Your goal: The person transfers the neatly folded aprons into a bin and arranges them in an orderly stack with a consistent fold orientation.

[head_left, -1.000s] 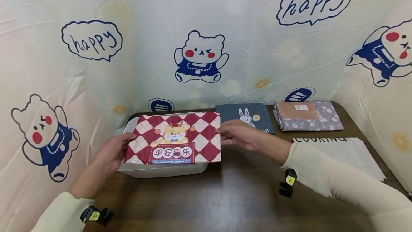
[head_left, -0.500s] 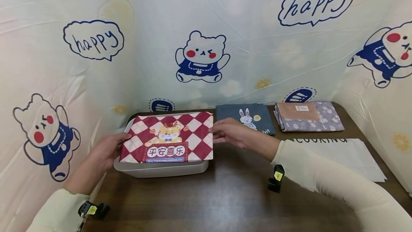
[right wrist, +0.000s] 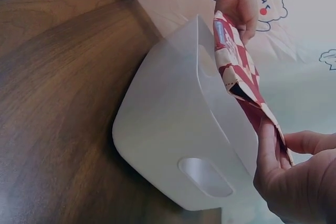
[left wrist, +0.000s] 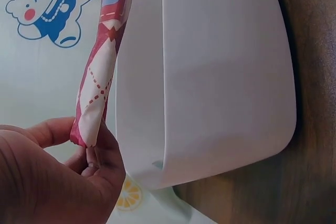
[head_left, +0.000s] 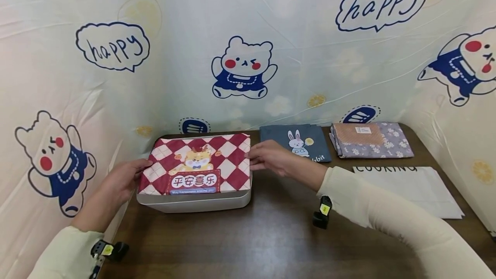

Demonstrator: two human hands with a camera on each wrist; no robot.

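A folded red-and-cream checked cloth [head_left: 232, 162] with a cartoon animal and Chinese lettering lies level over the mouth of a white plastic bin [head_left: 193, 205]. My left hand [head_left: 123, 180] pinches its left end between thumb and fingers. At the opposite end, my right hand [head_left: 273, 158] grips the edge, thumb on one face and fingers on the other in the right wrist view. That view also has the cloth [right wrist: 231, 59] just above the bin's rim, its folded layers parted at one side. An oval handle hole [right wrist: 206, 177] shows in the bin's end wall.
Behind my right hand lies a folded dark blue-green cloth [head_left: 271, 134] with a rabbit print. Farther right are a folded purple floral cloth [head_left: 395, 141] and a white cloth [head_left: 418, 188] lettered COOKING. A printed curtain [head_left: 302, 55] surrounds the brown table [head_left: 267, 236].
Both hands have carried the checked cloth leftward, so it now sits more squarely over the bin. The other folded cloths have stayed in place.
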